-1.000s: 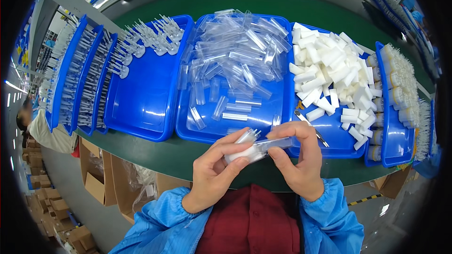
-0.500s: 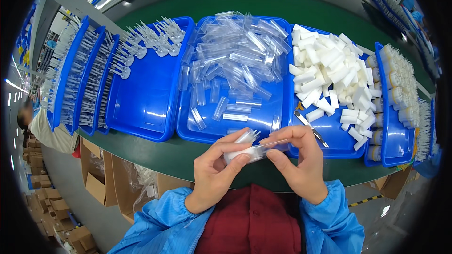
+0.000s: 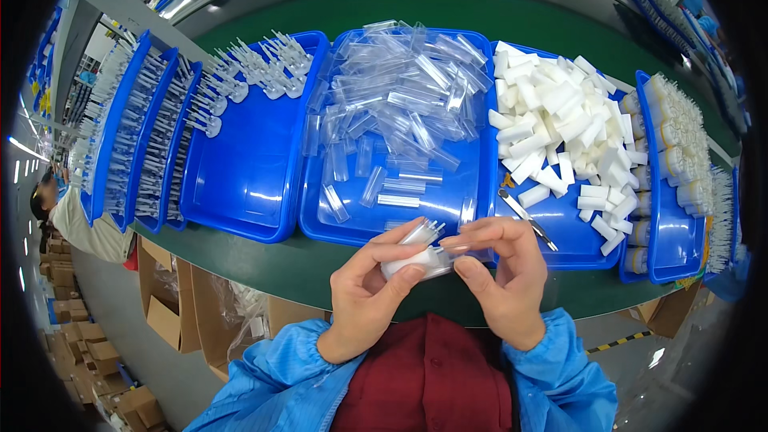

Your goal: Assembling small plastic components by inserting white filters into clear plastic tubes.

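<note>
My left hand (image 3: 364,284) is closed round a white foam-like block (image 3: 408,262) and a clear piece with thin pale prongs (image 3: 426,230) at its upper end. A clear plastic sleeve (image 3: 438,262) lies over the block's right end, its near part hidden by fingers. Its other end is pinched by the thumb and fingertips of my right hand (image 3: 508,276). Both hands are over the near edge of the table. Just beyond them, a blue tray (image 3: 320,220) holds a heap of clear plastic sleeves (image 3: 408,96).
White foam blocks (image 3: 560,108) and metal tweezers (image 3: 528,220) lie in the right tray (image 3: 552,256). Pronged clear parts (image 3: 276,64) stand in the left tray (image 3: 232,184). Stacked trays (image 3: 140,152) flank it; bundled parts (image 3: 680,144) fill trays at far right. Cardboard boxes (image 3: 192,304) stand below.
My right hand has shifted slightly left toward my left hand. The clear sleeve has moved with it and now sits further over the white block. The trays look the same.
</note>
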The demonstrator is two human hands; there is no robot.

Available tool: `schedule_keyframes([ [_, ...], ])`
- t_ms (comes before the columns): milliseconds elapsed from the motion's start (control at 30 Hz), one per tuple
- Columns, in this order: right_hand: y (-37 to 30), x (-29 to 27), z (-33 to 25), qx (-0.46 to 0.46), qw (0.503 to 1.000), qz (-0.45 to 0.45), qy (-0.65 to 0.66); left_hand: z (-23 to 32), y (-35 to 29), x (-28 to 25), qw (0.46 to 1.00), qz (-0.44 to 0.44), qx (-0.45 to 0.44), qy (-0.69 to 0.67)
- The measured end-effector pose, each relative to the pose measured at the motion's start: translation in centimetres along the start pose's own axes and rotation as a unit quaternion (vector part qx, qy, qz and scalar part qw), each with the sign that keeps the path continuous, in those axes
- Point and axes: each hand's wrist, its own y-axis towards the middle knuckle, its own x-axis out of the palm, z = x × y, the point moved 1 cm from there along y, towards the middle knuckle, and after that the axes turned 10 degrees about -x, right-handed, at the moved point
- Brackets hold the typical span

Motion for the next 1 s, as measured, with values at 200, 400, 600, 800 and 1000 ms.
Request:
schedule_keyframes([
  [200, -0.9, 0.7, 0.4, -0.122, 0.99, 0.024, -0.073, 0.3, 0.1, -0.1, 0.998, -0.016, 0.045, 0.031],
  [400, -1.0, 0.5, -0.4, -0.144, 0.972, -0.002, -0.188, 0.6, 0.0, 0.1, 0.983, 0.014, 0.049, 0.177],
  [600, 0.7, -0.6, -0.8, 0.016, 0.995, -0.02, -0.092, 1.3, 0.0, 0.2, 0.949, -0.002, 0.082, 0.303],
  [800, 1.5, 0.3, -0.4, -0.003, 0.987, -0.078, -0.14, 1.1, 0.0, 0.3, 0.951, -0.007, 0.061, 0.304],
  [1000, 2.0, 1.2, -2.8, -0.157, 0.906, -0.103, -0.379, 1.5, 0.1, 0.4, 0.956, -0.079, 0.056, 0.277],
])
